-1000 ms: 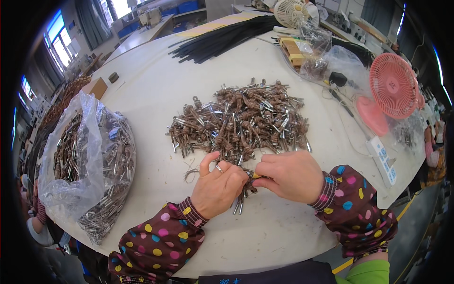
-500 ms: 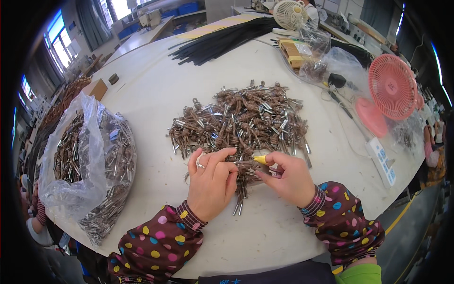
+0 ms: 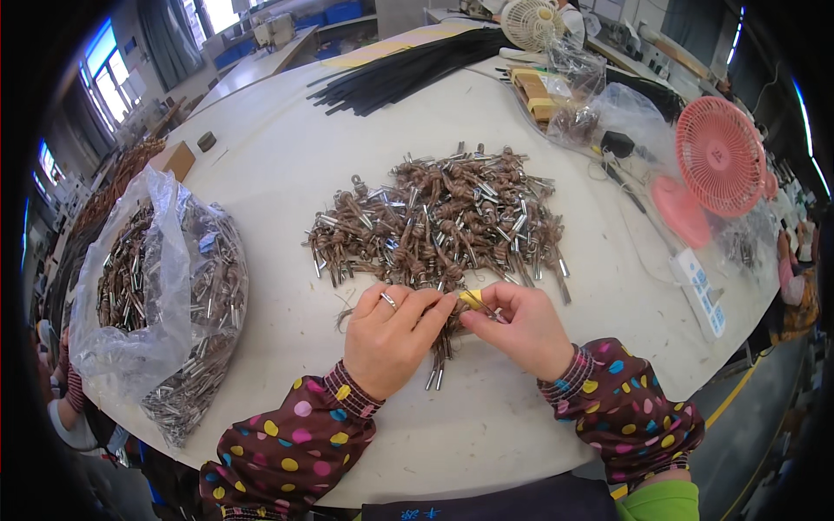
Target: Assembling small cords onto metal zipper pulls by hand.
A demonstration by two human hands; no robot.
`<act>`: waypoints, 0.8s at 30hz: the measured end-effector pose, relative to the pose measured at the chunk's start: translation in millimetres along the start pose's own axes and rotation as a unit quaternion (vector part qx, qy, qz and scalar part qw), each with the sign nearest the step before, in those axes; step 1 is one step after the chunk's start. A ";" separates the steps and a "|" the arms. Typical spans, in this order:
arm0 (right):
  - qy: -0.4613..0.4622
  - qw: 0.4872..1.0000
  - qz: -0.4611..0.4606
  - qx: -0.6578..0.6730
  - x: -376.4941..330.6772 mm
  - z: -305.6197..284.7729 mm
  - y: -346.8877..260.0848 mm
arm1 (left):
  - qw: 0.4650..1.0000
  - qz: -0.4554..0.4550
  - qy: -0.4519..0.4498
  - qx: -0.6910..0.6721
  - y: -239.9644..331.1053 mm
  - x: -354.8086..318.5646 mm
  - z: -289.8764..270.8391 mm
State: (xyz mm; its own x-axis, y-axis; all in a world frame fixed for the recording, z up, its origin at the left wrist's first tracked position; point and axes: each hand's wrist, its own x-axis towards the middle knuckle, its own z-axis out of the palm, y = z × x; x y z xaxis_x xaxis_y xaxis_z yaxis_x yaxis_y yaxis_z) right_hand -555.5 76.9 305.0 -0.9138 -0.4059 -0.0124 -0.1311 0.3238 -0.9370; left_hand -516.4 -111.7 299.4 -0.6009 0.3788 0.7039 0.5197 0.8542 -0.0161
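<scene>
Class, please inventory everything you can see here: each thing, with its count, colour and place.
Table: 1, white, middle
Knotted cord pieces: too many to count, brown with silver tips, table centre
Plastic bag: 1, clear, left, holding similar pieces
Box: 1, brown, far left
Strips: uncounted bundle, black, far edge
Pink fan: 1, pink, right
Cream fan: 1, cream, far right
Power strip: 1, white and blue, right
Background: windows, shelving, people, indistinct
Sleeves: 2, dark with coloured dots, forearms
Left grip: 1, silver ring, heap's near edge
Right grip: 1, yellow finger cover, beside left
</scene>
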 end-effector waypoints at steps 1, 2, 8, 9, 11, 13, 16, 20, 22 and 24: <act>0.001 1.000 0.004 0.008 0.0 0.7 0.0 | 1.000 0.013 0.007 -0.011 -1.1 -0.2 1.1; 0.001 1.000 0.007 0.017 0.1 1.3 0.1 | 1.000 0.013 0.006 -0.009 -2.0 -0.4 1.6; 0.001 0.996 0.016 0.084 0.1 4.1 5.3 | 0.998 0.012 0.023 -0.054 -1.5 -2.1 7.4; 0.002 0.996 0.016 0.084 -0.1 4.7 4.9 | 0.998 0.001 0.023 -0.066 -1.3 -2.2 7.7; 0.002 0.992 0.029 0.126 -0.4 6.8 3.7 | 0.997 -0.010 0.024 -0.078 -1.5 -2.4 9.6; 0.010 0.989 0.026 0.146 -0.3 11.4 8.8 | 0.995 -0.035 0.025 -0.090 -1.1 -2.9 11.6; 0.030 0.988 0.012 0.151 -1.0 15.4 14.1 | 0.980 -0.126 -0.005 -0.155 7.3 -0.2 10.3; 0.058 0.995 -0.001 0.085 -3.3 16.3 6.0 | 0.977 -0.154 -0.063 -0.132 7.8 -1.8 7.0; 0.066 0.996 -0.003 0.061 -4.5 15.0 1.3 | 0.966 -0.207 -0.039 -0.152 9.2 -1.0 9.2; 0.073 0.997 -0.007 0.038 -4.6 14.7 -0.4 | 0.965 -0.202 -0.020 -0.163 6.8 1.6 12.8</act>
State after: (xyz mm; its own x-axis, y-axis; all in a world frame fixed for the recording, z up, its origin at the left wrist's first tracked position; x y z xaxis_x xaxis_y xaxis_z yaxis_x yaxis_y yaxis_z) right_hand -545.6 66.1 300.4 -0.9591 -0.2792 0.0461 -0.1195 0.2519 -0.9603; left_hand -521.6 -100.7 291.4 -0.8141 0.0566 0.5780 0.3974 0.7801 0.4833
